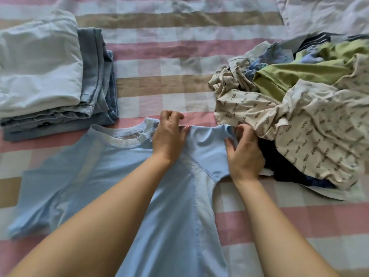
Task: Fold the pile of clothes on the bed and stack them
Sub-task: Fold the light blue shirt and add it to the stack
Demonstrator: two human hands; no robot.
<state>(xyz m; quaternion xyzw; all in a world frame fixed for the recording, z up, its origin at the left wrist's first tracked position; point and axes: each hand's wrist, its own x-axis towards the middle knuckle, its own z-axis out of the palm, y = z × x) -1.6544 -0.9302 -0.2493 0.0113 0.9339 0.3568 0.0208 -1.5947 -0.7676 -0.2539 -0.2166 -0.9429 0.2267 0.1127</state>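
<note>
A light blue T-shirt (95, 176) lies spread on the bed in front of me, its mesh collar pointing away. My left hand (169, 136) pinches the shirt's shoulder just right of the collar. My right hand (244, 154) grips the edge of the right sleeve, its fingers curled into the fabric. A pile of unfolded clothes (299, 108) lies at the right, with cream patterned, green and dark blue pieces, touching the sleeve. A stack of folded clothes (50, 84) sits at the far left, pale blue on top of denim blue.
The bed carries a checked sheet (159, 56) in pink, beige and white. A pale pillow or duvet (323, 15) lies at the far right corner. Bare sheet lies between the stack and the pile.
</note>
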